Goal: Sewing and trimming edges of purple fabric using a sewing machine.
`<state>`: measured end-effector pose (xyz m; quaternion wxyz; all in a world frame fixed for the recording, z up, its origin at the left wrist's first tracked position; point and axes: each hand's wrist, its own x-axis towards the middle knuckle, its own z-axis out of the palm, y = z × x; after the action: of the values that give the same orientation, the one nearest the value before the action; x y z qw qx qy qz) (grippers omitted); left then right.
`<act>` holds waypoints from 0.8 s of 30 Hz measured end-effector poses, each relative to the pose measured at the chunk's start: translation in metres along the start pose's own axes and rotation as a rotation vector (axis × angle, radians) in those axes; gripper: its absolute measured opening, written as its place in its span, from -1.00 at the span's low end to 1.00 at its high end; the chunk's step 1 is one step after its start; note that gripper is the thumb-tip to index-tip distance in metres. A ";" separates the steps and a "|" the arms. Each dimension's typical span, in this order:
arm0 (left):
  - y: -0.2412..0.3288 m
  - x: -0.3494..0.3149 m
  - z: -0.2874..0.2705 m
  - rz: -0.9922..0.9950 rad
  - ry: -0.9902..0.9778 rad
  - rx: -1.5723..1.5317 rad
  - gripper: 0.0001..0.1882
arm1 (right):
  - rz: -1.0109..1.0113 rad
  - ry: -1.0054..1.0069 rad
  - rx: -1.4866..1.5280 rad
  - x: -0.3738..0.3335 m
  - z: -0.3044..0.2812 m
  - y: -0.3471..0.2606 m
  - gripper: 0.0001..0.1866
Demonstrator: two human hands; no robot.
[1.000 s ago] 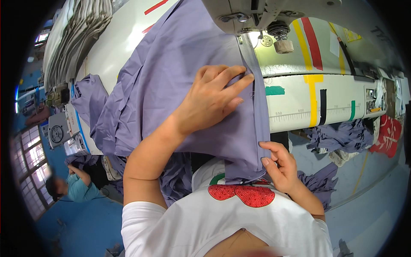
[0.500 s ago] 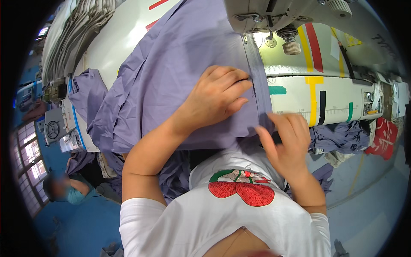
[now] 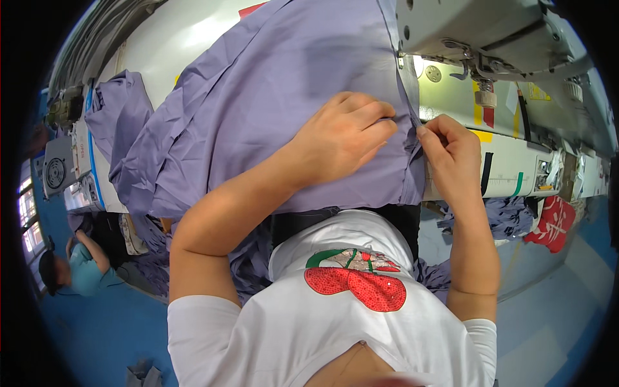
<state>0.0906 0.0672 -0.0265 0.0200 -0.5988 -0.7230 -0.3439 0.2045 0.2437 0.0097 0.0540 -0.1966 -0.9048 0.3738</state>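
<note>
Now R hand (image 3: 453,155) moved up, 3 o'clock of L hand (image 3: 350,137); R fingers (image 3: 431,143) pinch cloth (image 3: 271,103), edge controlled; L half-curled, grip unclear.

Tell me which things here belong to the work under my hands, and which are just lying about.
In the work:
- purple cloth, with your left hand on it and your right hand pinching its edge
- sewing machine, beside that edge

Apparently lying about:
- crumpled purple bundle, right
- red-and-white item, far right
</note>
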 end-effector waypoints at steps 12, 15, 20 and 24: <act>-0.010 0.024 -0.002 0.121 -0.059 0.153 -0.71 | 0.159 -0.110 0.228 0.005 -0.003 0.004 -0.83; -0.010 0.036 0.001 0.284 -0.091 0.249 -0.77 | 0.220 -0.130 0.308 0.006 -0.005 -0.001 -0.84; -0.018 0.044 0.008 0.412 -0.037 0.262 -0.80 | 0.310 -0.161 0.423 0.008 -0.008 -0.001 -0.85; -0.022 0.048 0.008 0.442 -0.060 0.203 -0.81 | 0.232 -0.162 0.389 0.010 -0.011 0.006 -0.84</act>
<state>0.0607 0.1112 -0.0219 0.1337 -0.7473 -0.6055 -0.2388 0.2001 0.2590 0.0131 -0.0251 -0.2545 -0.7885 0.5593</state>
